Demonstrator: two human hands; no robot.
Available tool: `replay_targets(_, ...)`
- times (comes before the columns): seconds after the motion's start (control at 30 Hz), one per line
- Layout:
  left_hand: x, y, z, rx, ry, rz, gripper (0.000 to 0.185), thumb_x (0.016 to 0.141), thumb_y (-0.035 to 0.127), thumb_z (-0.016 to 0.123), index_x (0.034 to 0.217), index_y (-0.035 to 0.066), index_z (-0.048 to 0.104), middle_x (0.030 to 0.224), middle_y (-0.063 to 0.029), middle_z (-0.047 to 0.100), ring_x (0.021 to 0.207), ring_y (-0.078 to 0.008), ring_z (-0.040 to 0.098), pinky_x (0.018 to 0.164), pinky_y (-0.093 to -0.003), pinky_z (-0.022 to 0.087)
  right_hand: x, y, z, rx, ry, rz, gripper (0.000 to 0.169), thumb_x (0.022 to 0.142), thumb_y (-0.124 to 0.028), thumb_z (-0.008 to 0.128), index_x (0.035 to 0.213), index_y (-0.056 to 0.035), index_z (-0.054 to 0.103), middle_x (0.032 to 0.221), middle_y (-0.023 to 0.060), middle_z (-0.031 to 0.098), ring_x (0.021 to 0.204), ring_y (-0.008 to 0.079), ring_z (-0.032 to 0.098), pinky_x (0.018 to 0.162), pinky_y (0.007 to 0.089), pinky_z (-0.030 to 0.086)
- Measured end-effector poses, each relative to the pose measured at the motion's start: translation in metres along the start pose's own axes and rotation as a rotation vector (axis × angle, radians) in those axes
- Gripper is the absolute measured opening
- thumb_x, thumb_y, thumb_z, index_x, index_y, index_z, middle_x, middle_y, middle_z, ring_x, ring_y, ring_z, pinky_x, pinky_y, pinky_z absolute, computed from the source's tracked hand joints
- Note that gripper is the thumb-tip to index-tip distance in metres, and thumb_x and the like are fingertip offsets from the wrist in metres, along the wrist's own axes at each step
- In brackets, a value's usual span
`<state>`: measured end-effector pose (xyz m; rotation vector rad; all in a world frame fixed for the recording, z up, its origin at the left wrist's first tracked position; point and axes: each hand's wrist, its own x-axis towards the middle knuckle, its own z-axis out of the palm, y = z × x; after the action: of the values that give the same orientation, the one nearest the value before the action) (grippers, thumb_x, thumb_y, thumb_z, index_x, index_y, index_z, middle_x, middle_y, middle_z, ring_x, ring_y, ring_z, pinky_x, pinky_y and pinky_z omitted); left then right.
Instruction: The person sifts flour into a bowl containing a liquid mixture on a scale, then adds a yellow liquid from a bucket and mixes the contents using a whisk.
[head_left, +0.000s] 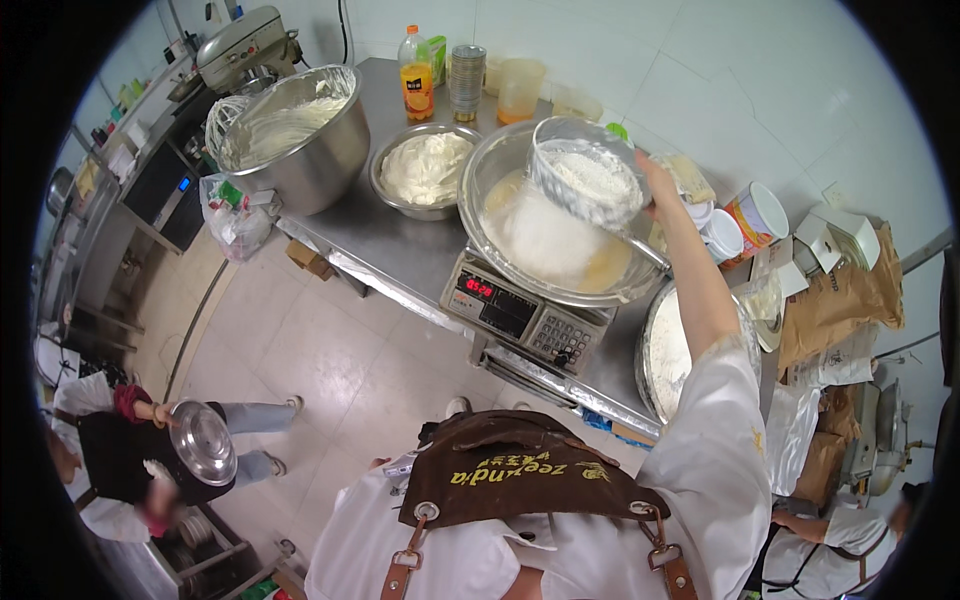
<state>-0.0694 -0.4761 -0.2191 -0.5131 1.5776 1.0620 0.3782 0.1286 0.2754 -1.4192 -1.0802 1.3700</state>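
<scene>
My right hand (658, 184) grips the rim of a round flour sieve (587, 176), tilted above a large steel mixing bowl (474, 247). White powder lies in the sieve and heaps on the pale yellow batter (607, 271) in the bowl. Out of that bowl, over its right rim, sticks the metal handle (649, 251) of a utensil whose head is hidden. The bowl rests on a digital scale (499, 311) with a lit red display. Only a sliver of my left hand (380, 463) shows beside my apron; its fingers are hidden.
Left on the steel table (401, 259) stand a smaller bowl of white cream (424, 169) and a large mixer bowl (322, 165). A tub of flour (667, 352) is beneath my right forearm. Two co-workers are nearby; the one at left (112, 450) holds a steel bowl (202, 442).
</scene>
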Motion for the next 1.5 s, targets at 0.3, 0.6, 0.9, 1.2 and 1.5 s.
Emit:
replay_targets(0.3, -0.002, 0.004, -0.017, -0.013, 0.026, 0.022, 0.027, 0.086, 0.015, 0.039, 0.104, 0.005, 0.056, 0.098, -0.0077, 0.060, 0.089, -0.0195, 0.061, 0.073, -0.0405, 0.052, -0.022, -0.020, 0.023, 0.026, 0.036, 0.022, 0.050, 0.089, -0.041, 0.058, 0.123, -0.0044, 0.053, 0.110, 0.0065, 0.062, 0.092, 0.0183, 0.062, 0.066, 0.0347, 0.054)
replay_targets(0.6, -0.004, -0.014, -0.013, -0.023, 0.018, -0.004, 0.027, 0.086, 0.015, 0.039, 0.104, 0.005, 0.056, 0.099, -0.0078, 0.060, 0.088, -0.0195, 0.061, 0.072, -0.0400, 0.053, -0.028, -0.024, 0.025, -0.022, -0.048, -0.049, 0.053, 0.089, -0.042, 0.059, 0.127, -0.0056, 0.052, 0.116, 0.0065, 0.060, 0.102, 0.0177, 0.059, 0.078, 0.0322, 0.052)
replay_targets(0.9, -0.007, -0.026, -0.007, -0.015, 0.018, -0.010, 0.028, 0.086, 0.015, 0.039, 0.105, 0.004, 0.056, 0.099, -0.0079, 0.060, 0.088, -0.0195, 0.061, 0.072, -0.0396, 0.053, -0.019, -0.019, 0.019, -0.012, -0.058, 0.004, 0.053, 0.088, -0.041, 0.061, 0.124, -0.0032, 0.053, 0.114, 0.0071, 0.061, 0.098, 0.0180, 0.061, 0.075, 0.0323, 0.053)
replay_targets(1.2, -0.006, -0.027, -0.008, -0.020, 0.021, -0.006, 0.028, 0.086, 0.015, 0.039, 0.105, 0.004, 0.057, 0.099, -0.0080, 0.060, 0.087, -0.0194, 0.061, 0.071, -0.0392, 0.053, -0.042, -0.022, 0.034, -0.038, -0.011, 0.075, 0.051, 0.088, -0.043, 0.060, 0.123, -0.0056, 0.054, 0.116, 0.0062, 0.060, 0.101, 0.0179, 0.060, 0.079, 0.0314, 0.052)
replay_targets(1.5, -0.001, -0.032, -0.005, -0.014, 0.004, -0.010, 0.029, 0.086, 0.015, 0.039, 0.105, 0.004, 0.057, 0.100, -0.0081, 0.061, 0.087, -0.0194, 0.062, 0.071, -0.0388, 0.053, -0.024, -0.012, 0.018, -0.138, 0.017, -0.009, 0.051, 0.088, -0.043, 0.059, 0.125, -0.0069, 0.054, 0.115, 0.0072, 0.061, 0.099, 0.0169, 0.061, 0.079, 0.0313, 0.052)
